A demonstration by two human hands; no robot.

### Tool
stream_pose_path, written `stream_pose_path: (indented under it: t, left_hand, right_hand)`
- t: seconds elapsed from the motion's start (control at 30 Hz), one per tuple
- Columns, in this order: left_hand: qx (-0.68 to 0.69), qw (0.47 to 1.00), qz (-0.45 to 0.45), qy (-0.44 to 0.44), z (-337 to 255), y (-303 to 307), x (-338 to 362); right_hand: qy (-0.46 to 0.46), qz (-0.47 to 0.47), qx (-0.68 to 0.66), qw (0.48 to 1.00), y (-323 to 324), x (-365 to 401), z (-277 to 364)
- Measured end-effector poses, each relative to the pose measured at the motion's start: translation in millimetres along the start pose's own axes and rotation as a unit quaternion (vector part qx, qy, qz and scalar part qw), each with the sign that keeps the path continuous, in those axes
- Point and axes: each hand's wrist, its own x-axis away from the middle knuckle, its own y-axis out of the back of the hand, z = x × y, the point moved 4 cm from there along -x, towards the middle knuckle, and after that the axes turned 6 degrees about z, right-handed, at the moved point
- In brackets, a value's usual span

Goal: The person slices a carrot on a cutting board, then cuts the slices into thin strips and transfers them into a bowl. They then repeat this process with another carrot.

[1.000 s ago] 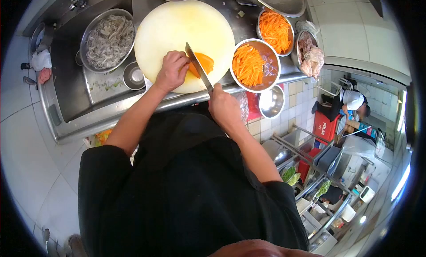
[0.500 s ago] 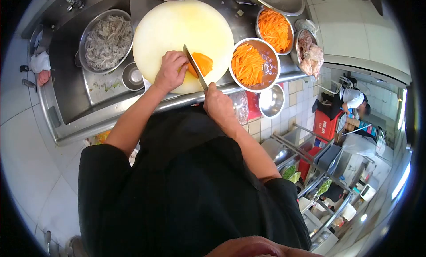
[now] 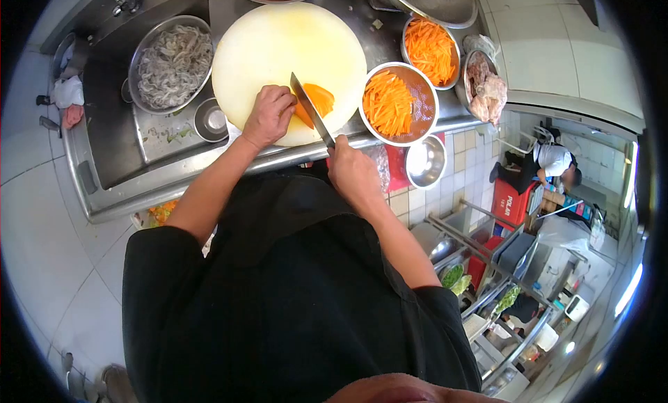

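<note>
A round, pale cutting board (image 3: 278, 44) lies on the steel counter. My right hand (image 3: 353, 172) is closed round the handle of a kitchen knife (image 3: 311, 109), whose blade slants across the board's near part. Flat carrot slices (image 3: 321, 99) lie to the right of the blade. On its left, more carrot (image 3: 303, 117) shows beside the blade, and my left hand (image 3: 272, 115) presses on it with curled fingers. Part of that carrot is hidden under the fingertips. Right of the board stands a colander (image 3: 391, 104) of carrot strips.
Behind the colander is a bowl of carrot strips (image 3: 431, 51), beside a bowl of raw meat (image 3: 485, 90). A basin of pale, stringy food (image 3: 174, 65) and a small steel bowl (image 3: 211, 120) stand in the sink at left. Another person (image 3: 553, 159) bends at far right.
My right hand and the knife handle have shifted slightly right and toward me. The left hand stays on the carrot. The whole view has moved a little.
</note>
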Motion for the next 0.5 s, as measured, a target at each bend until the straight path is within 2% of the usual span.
stream_pose_path:
  t: [0.33,0.5]
  left_hand:
    - [0.001,1.0,-0.008,-0.02,0,-1,0]
    - [-0.007,1.0,0.004,-0.01,0,-3,2]
  right_hand:
    - [-0.042,0.043,-0.021,0.998,2,19,1]
    - [-0.017,0.04,-0.034,0.998,-42,-21,-8]
